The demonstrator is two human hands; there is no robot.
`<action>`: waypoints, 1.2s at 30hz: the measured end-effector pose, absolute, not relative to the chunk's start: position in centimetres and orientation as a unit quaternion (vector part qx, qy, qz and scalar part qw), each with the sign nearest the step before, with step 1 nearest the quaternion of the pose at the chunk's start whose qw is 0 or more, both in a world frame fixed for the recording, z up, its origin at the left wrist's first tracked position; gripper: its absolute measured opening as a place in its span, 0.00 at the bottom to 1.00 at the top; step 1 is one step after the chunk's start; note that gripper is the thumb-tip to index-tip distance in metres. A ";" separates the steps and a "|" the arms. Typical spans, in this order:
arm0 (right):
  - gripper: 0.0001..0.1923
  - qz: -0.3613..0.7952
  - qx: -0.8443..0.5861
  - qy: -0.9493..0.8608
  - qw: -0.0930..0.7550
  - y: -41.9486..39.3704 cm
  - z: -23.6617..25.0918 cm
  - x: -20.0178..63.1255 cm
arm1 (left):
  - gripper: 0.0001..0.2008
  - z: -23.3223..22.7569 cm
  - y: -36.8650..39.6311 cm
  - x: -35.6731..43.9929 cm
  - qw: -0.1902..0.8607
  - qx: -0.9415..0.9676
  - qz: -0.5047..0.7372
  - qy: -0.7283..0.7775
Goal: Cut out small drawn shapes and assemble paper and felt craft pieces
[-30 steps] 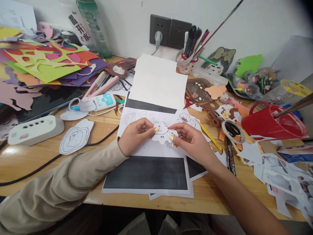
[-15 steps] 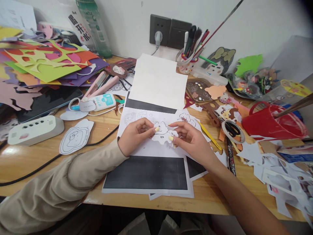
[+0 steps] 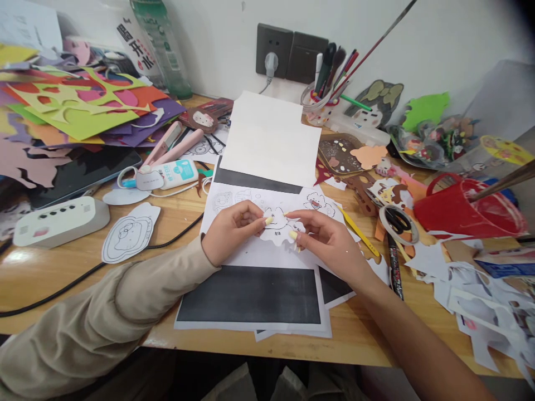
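Observation:
Small white paper cutouts [image 3: 276,234] with printed outlines and a few characters are held between my hands, above the printed sheets. My left hand [image 3: 238,225] pinches their left side between thumb and fingers. My right hand [image 3: 321,236] is closed on their right side, its thumb in front and forefinger at the top edge. How the pieces overlap is partly hidden by my fingers. Under my hands lie printed sheets [image 3: 251,295] with large black blocks and line drawings. Just beyond my right hand is a cloud-shaped drawing [image 3: 315,203] with a red mouth.
Coloured paper scraps [image 3: 96,106] pile up at the back left, near a white power strip [image 3: 62,223] and its black cable. A blank white sheet [image 3: 271,139] lies ahead. Yellow tweezers [image 3: 359,234], a tape roll [image 3: 412,234], a red cup [image 3: 451,206] and white offcuts [image 3: 480,301] are on the right.
My right hand has shifted slightly left, its forefinger now at the top edge of the cutouts. My left hand has stayed almost still.

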State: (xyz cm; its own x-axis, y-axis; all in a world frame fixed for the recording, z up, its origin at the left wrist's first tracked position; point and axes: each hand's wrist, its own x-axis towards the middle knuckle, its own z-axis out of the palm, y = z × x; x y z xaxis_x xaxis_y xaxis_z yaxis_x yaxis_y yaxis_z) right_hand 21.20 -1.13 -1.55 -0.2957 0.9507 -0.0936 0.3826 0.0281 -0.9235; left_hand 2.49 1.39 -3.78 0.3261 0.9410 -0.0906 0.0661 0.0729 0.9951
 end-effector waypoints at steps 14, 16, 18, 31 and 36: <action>0.13 0.442 -0.522 -0.675 0.278 -1.2 -1.4 21.2 | 0.07 -3.6 1.3 2.5 0.592 0.559 0.363 0.453; 0.13 0.443 -0.521 -0.675 0.279 -1.2 -1.4 21.3 | 0.07 -3.5 1.2 2.5 0.594 0.557 0.362 0.454; 0.13 0.441 -0.520 -0.676 0.281 -1.2 -1.4 21.3 | 0.07 -3.5 1.3 2.5 0.596 0.553 0.362 0.455; 0.13 0.431 -0.523 -0.679 0.281 -1.3 -1.5 21.4 | 0.08 -3.5 1.2 2.6 0.633 0.525 0.365 0.436; 0.13 0.442 -0.517 -0.674 0.287 -1.3 -1.4 21.2 | 0.10 -3.7 1.3 2.8 0.652 0.516 0.363 0.420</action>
State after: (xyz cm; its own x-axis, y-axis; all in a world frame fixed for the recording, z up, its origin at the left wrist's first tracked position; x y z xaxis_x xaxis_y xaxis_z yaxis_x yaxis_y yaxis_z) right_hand 21.23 -1.27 -1.41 -0.3003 0.9512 -0.0711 0.4445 0.0736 -0.8928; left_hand 2.75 1.33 -3.72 0.3828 0.9074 -0.1733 -0.0399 0.2037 0.9782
